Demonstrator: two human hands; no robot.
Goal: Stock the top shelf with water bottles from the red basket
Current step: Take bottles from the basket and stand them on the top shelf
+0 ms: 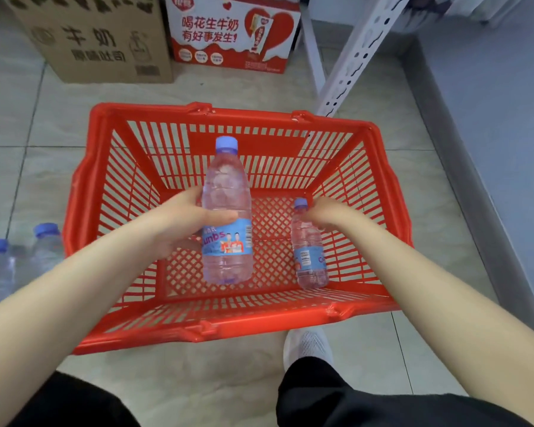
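Observation:
A red plastic basket (136, 192) stands on the tiled floor in front of me. My left hand (182, 220) grips a clear water bottle (227, 186) with a blue cap and blue label, lifted upright above the basket's inside. A second, identical bottle (309, 257) stands on the basket floor at the right. My right hand (330, 215) curls round its neck just below the cap. No shelf board is in view.
A white perforated shelf post (352, 57) rises behind the basket at right. A brown carton (99, 41) and a red-and-white milk carton (232, 35) sit on the floor behind. More water bottles (47, 241) stand at the left edge. My shoe (309, 346) is just below the basket.

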